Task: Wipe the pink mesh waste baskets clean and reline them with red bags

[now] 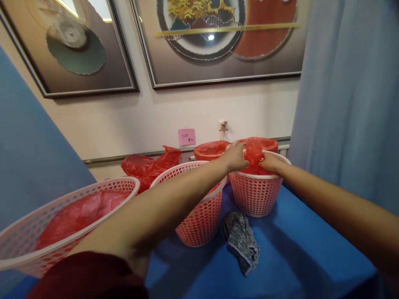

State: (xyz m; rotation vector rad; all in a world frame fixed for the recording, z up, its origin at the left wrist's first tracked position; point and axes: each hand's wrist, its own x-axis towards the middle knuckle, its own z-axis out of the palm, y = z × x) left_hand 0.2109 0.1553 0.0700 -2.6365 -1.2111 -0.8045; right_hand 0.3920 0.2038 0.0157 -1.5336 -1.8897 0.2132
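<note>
My left hand (236,156) is at the left rim of the far right white basket (256,193), its fingers and thumb around part of a red plastic bag (254,154). My right hand (270,162) pinches the same bag from the right, over the basket's rim. The bag bunches up between the two hands and hangs into the basket; its lower part shows red through the holes. Some of my left fingertips are hidden by the bag. A grey cloth (241,241) with a pale edge lies crumpled on the table in front of this basket.
Under my left forearm stands a middle white basket (199,224) with red inside. A larger white basket (135,185) at left holds a red bag. Behind are red-lined containers (212,148) and a loose red bag (152,166). All stand along the wall on a blue-covered table (299,245).
</note>
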